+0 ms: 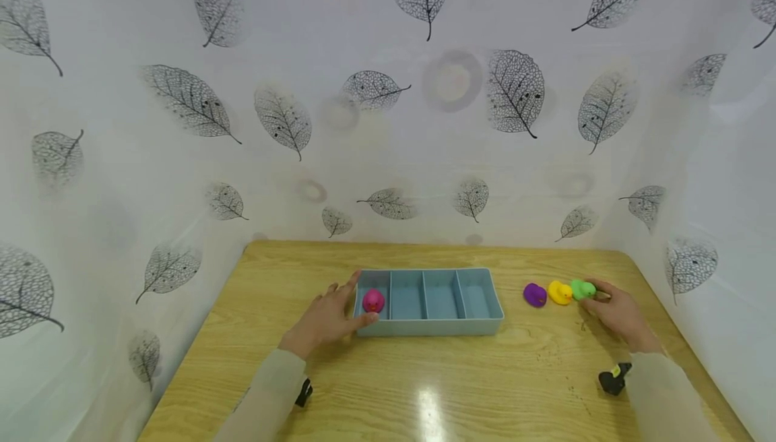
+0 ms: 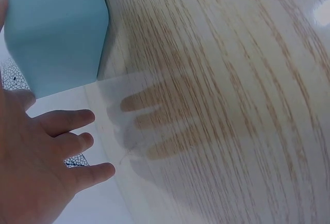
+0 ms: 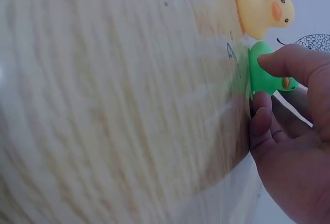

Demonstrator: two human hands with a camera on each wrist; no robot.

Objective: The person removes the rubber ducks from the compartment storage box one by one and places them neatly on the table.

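A blue-grey tray with several compartments lies on the table, a pink duck in its leftmost one. My left hand holds the tray's left end, thumb over the front rim; in the left wrist view that hand has its other fingers spread beside the tray. On the right, my right hand pinches a green duck. The right wrist view shows the thumb of this hand on the green duck, which is at the table surface.
A yellow duck stands just left of the green one, and a purple duck is left of that, between it and the tray. Behind the wooden table hangs a white leaf-patterned sheet, which also runs along both sides.
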